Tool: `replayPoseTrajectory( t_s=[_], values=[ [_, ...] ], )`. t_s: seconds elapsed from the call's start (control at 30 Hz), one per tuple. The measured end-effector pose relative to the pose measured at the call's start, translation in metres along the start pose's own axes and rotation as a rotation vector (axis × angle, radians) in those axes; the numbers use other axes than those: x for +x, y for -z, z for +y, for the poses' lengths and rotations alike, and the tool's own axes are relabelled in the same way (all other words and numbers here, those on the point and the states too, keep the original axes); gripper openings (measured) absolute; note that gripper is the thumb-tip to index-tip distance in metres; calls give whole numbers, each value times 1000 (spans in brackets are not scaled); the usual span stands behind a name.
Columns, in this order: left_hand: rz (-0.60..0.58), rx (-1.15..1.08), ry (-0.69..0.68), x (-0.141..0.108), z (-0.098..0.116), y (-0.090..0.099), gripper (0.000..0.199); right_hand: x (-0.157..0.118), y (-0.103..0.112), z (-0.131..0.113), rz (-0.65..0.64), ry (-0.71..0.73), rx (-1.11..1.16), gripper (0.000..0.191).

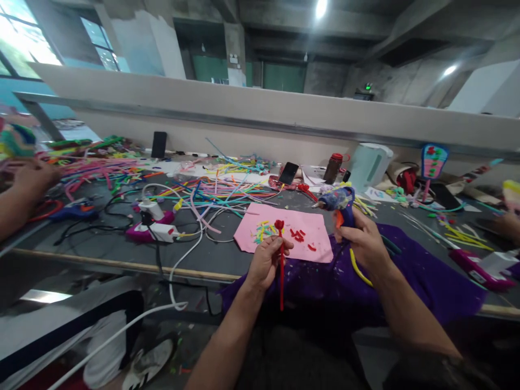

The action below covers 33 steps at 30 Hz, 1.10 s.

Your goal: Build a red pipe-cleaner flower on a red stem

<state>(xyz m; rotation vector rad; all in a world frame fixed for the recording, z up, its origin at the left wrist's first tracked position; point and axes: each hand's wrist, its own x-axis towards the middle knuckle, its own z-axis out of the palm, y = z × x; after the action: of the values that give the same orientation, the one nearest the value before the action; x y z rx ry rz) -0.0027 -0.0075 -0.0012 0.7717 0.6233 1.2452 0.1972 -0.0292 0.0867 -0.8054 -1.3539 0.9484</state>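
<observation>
Between the thumb and fingers of my left hand [266, 261] is a red pipe cleaner [281, 287], held upright with a small red flower-like tip [279, 224] at its top. My right hand [365, 238] is wrapped round the handle of a blue glue gun [340, 200], its nozzle pointing left above the table. Under both hands' reach lies a pink sheet [252, 216]. Short red pieces [298, 235] rest on its right part, and yellow and teal bits [264, 230] on its left. A purple cloth [390, 271] drapes over the table edge below.
Long coloured pipe cleaners [227, 192] spread behind the sheet. Power strips [156, 232] with cables stand on the left, another [479, 268] on the right. A bottle [333, 168], a phone [288, 173] and a grey-green container [369, 165] stand behind. Other people's hands [30, 179] show at both sides.
</observation>
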Motion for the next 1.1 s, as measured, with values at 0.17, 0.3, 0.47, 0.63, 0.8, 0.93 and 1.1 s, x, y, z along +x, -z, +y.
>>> replayPoseTrajectory(
  t_s=[0.17,0.3,0.47,0.63,0.8,0.93,1.1],
  values=[
    [1,-51,33,-1,0,1,22,-11,5,-7,-32,-116,199,17],
    [26,-93,41,0,1,3,23,-19,6,-4,-10,-98,122,16],
    [41,-100,94,1,1,5,26,-25,7,1,-68,-81,71,22],
    [49,-105,115,0,3,5,26,-25,5,7,-45,-51,-17,25],
    [41,-73,143,-1,5,2,27,-30,2,16,-13,5,-304,25],
    [21,-40,96,-1,4,0,26,-34,1,18,-38,99,-629,30],
    [48,45,71,-3,1,-2,24,-35,-5,22,-88,240,-854,24]
  ],
)
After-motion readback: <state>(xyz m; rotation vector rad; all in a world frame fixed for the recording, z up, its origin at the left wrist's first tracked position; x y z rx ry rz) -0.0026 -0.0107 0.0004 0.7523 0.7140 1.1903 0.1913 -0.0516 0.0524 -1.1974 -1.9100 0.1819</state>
